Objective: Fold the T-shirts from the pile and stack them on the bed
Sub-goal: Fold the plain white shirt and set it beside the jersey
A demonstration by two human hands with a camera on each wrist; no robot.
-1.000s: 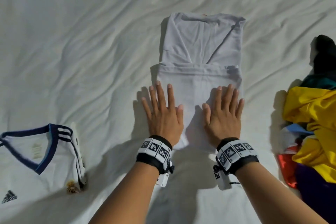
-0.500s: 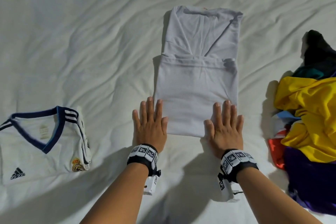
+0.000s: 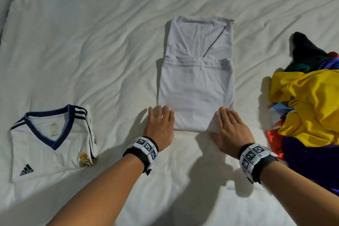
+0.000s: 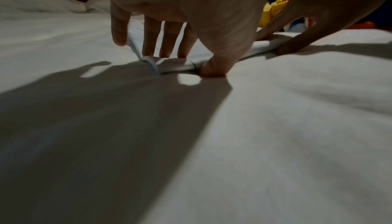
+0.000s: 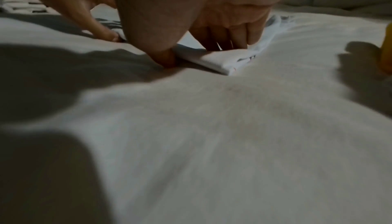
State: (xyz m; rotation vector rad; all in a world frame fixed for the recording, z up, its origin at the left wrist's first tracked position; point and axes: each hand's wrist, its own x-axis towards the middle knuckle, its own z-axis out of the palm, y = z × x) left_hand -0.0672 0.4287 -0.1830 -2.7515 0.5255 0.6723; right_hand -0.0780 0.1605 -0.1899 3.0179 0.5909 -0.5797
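1. The plain white half-folded T-shirt [image 3: 197, 82] lay mid-bed [image 3: 110, 42].
2. At its near corners, the left hand [image 3: 160, 126] and right hand [image 3: 230, 132] each pinched the folded edge, thumbs tucked underneath, likely to lift it for another fold.
3. Left of it lay the folded white navy-collared jersey [image 3: 51, 145]; right of it, the colourful unfolded pile [image 3: 308, 108].

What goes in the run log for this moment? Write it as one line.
step: final fold | left hand: pinches near-left corner of white T-shirt | right hand: pinches near-right corner | folded jersey: left | unfolded pile: right
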